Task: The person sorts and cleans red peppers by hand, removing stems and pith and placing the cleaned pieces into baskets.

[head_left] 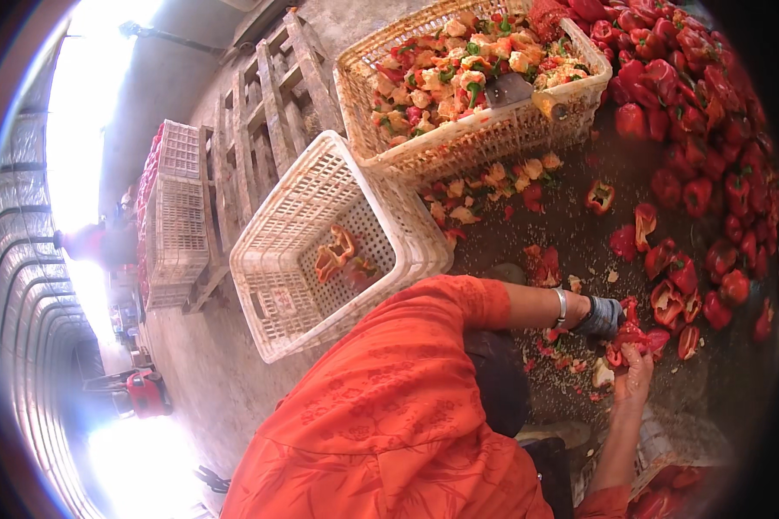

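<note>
My left hand (602, 317), in a grey glove with a bracelet at the wrist, is closed on a red bell pepper (629, 336). From the near side, my bare right hand (634, 374) grips the same pepper, its fingers curled against the lower part. The pepper looks broken open, though my fingers hide part of it. Opened red pepper pieces (666, 303) lie on the floor just right of my hands. A pale pepper core (603, 373) and scattered seeds lie just below them.
A large heap of red peppers (710, 130) fills the right. At the back, a crate (485, 131) brims with cores and stems; a wide-bladed tool (509, 90) with a yellow handle rests at its rim. A white crate (316, 333) holds few pieces. Wooden pallets (273, 95) stand behind.
</note>
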Demonstrator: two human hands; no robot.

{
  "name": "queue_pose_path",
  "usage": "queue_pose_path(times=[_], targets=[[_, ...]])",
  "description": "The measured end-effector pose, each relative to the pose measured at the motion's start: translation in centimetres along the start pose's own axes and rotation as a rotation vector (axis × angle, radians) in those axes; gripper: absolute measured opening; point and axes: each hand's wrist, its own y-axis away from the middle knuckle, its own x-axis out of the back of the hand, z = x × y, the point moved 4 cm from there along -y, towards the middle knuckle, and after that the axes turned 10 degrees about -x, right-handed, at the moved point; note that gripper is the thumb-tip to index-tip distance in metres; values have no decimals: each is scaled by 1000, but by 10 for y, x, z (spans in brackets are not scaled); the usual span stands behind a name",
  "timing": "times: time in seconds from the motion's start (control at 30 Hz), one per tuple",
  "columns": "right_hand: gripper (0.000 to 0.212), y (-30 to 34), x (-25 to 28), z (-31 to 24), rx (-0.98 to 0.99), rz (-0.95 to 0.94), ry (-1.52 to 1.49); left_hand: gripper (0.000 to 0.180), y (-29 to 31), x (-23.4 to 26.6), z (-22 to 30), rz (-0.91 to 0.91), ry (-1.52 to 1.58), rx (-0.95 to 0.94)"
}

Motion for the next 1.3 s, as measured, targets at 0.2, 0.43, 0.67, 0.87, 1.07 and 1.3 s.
queue_pose_path(times=[0.2, 0.43, 0.67, 0.87, 1.07, 1.3], targets=[[33, 20, -22, -12, -2, -54, -26, 16, 52, -1, 51, -88, -278, -123], [45, 50, -53, -47, 118, -69, 34, 19, 48, -12, 104, -105, -1131, -328], [38, 122, -121, -88, 306, -238, 226, 21, 87, -27, 160, 63, -1416, -506], [32, 119, -119, -102, 339, -288, 133, 21, 125, -56, 196, 225, -1793, -495], [39, 105, -90, -81, 703, -559, 290, 15, 152, -79, 188, 489, -1798, -397], [36, 101, -65, -77, 592, -177, 136, 66, 130, -93, 174, 697, -1594, -538]])
